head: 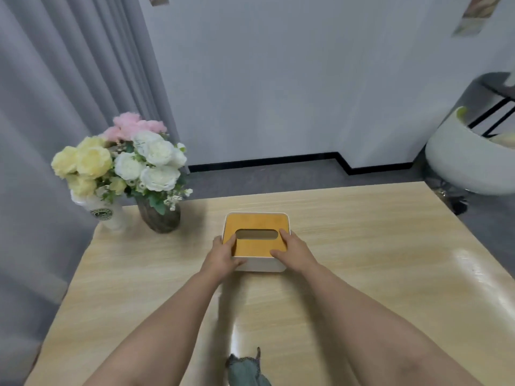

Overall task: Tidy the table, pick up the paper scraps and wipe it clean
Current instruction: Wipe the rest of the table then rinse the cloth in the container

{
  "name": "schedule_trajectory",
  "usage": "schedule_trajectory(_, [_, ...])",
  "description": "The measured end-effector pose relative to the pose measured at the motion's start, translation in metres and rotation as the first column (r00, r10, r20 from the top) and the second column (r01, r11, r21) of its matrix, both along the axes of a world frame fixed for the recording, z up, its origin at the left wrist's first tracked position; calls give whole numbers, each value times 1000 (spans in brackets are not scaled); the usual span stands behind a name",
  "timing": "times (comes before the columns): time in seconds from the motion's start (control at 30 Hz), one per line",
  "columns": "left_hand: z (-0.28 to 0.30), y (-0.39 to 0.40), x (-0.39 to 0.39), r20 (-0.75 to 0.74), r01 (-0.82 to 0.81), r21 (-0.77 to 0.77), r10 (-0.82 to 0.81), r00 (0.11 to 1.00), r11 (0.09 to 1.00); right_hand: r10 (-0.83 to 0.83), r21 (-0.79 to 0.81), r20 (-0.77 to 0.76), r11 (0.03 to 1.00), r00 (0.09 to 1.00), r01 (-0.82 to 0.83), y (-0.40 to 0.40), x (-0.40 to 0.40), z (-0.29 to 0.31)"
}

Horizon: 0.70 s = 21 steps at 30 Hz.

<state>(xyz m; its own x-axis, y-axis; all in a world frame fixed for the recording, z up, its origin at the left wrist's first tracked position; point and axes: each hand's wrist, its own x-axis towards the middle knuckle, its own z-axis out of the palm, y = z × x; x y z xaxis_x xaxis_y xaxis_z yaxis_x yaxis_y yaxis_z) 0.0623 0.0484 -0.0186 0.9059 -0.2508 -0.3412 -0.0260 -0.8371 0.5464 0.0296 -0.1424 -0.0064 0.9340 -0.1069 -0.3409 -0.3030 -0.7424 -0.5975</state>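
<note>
Head view, tissue box: The tissue box (255, 240) sits near the middle of the table (362, 246), white body, wooden lid with an open slot; no tissue shows in the slot.
Head view, left hand: Your left hand (223, 253) grips the box's near-left corner, thumb on the front wall, fingers curled onto the lid edge.
Head view, right hand: Your right hand (292, 247) grips the near-right corner, fingers clamped over the lid edge and side.
Head view, cloth: A grey-green cloth (246, 369) lies at the near edge, well apart from the box, untouched.
Head view, paper scraps: None visible on the surface in this view.
Head view, bystanders: A flower vase (159, 218) and a white cup (107, 214) stand at the far-left corner, near each other.
Risk, lid: You hold largely by the lid rim; if it is loose, lifting may separate lid from body.
Risk, vase: Sliding the box leftward could knock the top-heavy vase or the cup.
Risk, cloth: Your forearms pass close on either side of the cloth; drawing back may sweep it off the near edge.
Risk, wiping: Wiping round the box instead of under it would leave that patch dirty.
</note>
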Motion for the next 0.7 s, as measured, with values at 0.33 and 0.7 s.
schedule_trajectory(0.33, [-18, -194, 4, -72, 225, -44, -227, 971, 973, -243, -28, -46, 970, 969, 241, -182, -35, -9])
schedule_trajectory(0.7, [-23, -201, 4, -63, 189, -98, -196, 979, 977, -320, -29, -26, 947, 947, 320, -206, -34, -29])
